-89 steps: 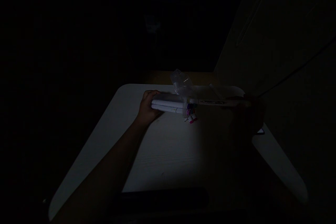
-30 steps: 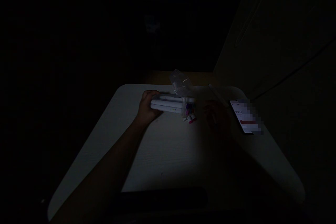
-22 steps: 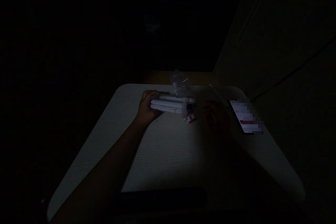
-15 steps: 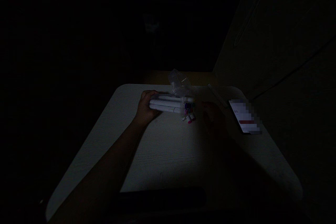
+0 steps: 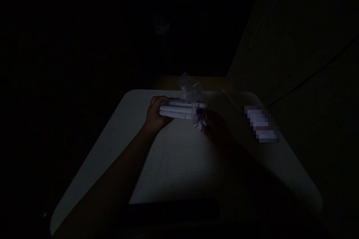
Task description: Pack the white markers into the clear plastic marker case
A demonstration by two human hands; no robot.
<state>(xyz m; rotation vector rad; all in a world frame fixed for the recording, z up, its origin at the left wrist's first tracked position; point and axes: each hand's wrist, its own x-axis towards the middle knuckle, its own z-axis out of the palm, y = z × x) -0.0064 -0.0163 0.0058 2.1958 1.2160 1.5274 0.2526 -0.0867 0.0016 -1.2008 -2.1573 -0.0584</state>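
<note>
My left hand (image 5: 155, 114) is closed round the left end of a clear plastic case (image 5: 193, 112) lying on its side. White markers (image 5: 176, 109) fill it, their coloured caps (image 5: 199, 112) facing right. The hinged clear lid (image 5: 190, 86) is tipped back above the case's opening. Dark and shadowed, my right hand (image 5: 217, 129) is at the capped ends, its fingertips by the marker tips (image 5: 201, 127) that show under the case's right end. Its fingers are too dark to show whether they grip one.
The light-topped table (image 5: 168, 164) has rounded corners. A phone (image 5: 260, 124) with a lit, blurred screen lies on the right. Behind it, a single white marker (image 5: 231, 101) lies near the far edge. A dark slot or bar (image 5: 174, 211) runs along the near side. Surroundings are very dark.
My right hand has moved left, from beside the case to the capped ends of the markers. My left hand and the case are almost unchanged.
</note>
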